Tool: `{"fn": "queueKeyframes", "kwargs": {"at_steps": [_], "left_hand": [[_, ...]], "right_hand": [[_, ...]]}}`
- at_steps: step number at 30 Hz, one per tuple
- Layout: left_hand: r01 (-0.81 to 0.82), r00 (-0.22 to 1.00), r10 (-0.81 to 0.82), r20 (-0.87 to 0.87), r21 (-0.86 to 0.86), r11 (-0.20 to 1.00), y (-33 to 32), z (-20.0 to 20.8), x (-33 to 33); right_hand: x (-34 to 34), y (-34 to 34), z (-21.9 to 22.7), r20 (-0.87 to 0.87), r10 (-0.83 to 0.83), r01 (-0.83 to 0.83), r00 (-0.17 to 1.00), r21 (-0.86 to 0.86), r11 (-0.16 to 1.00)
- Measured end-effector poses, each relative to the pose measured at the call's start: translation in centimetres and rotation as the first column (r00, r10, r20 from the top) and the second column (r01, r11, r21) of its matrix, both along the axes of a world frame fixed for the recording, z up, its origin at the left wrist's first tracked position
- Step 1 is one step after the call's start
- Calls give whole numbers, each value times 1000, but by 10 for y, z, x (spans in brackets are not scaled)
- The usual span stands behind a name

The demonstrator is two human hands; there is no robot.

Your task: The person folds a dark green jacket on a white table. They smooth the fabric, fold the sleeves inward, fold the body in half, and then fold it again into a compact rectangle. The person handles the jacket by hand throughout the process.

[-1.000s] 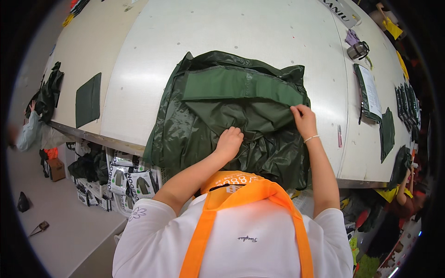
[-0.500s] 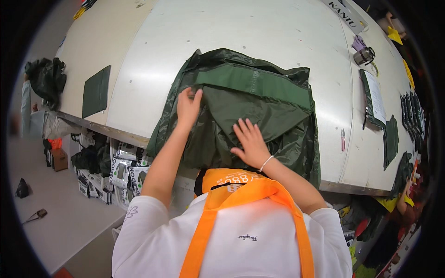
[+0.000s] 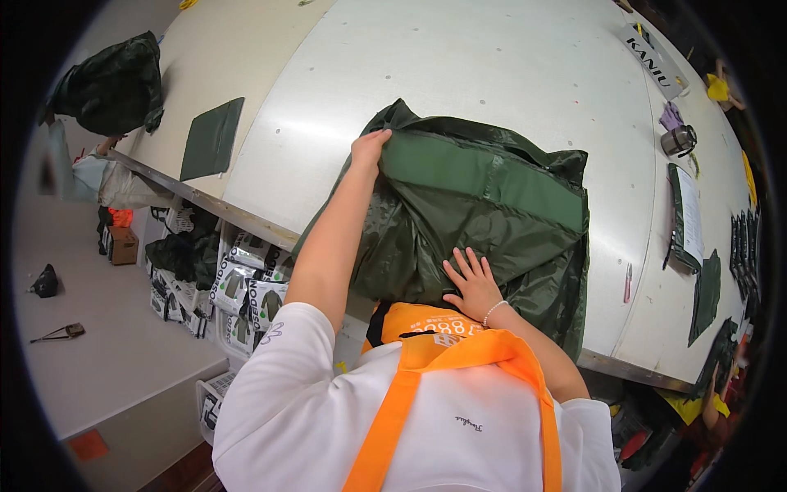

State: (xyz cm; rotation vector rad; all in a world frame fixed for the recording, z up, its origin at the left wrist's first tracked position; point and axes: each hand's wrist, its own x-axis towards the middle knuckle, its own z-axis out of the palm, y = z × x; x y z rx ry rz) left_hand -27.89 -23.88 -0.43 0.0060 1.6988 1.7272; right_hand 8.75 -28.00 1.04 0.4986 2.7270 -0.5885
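A dark green, shiny waterproof garment (image 3: 459, 221) lies spread in front of me at the table's near edge, its hem hanging toward my orange apron (image 3: 443, 320). A smoother, lighter green band (image 3: 492, 180) runs across its far part. At the upper left corner of the cloth, my left hand (image 3: 370, 149) has its fingers closed on the edge. My right hand (image 3: 474, 285) rests flat on the near middle of the garment, its fingers spread. Creases run through the fabric between the two hands.
A folded green piece (image 3: 211, 139) lies on the white table (image 3: 352, 74) to the left. On the right are a small red-handled tool (image 3: 628, 283), a steel flask (image 3: 679, 141) and a packet with paper (image 3: 687, 217). At far left, another person holds dark cloth (image 3: 115, 86).
My left hand has moved up to the garment's far left corner and closed on it. The fold under my right hand has been spread flatter, and that hand has slid nearer to me.
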Motion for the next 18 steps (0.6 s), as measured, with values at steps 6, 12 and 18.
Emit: {"fn": "queueKeyframes", "kwargs": {"at_steps": [6,12,18], "left_hand": [[-9,998,14,-56,95,995,3,35,11],[81,994,-62,-86,250,965,2,59,42],[268,939,-212,-272,188,945,0,79,88]], "right_hand": [[0,1,-1,-41,-16,16,999,-11,1000],[1,10,3,-161,-130,102,978,-169,980],[-4,109,32,-359,-852,497,380,-698,516]]}}
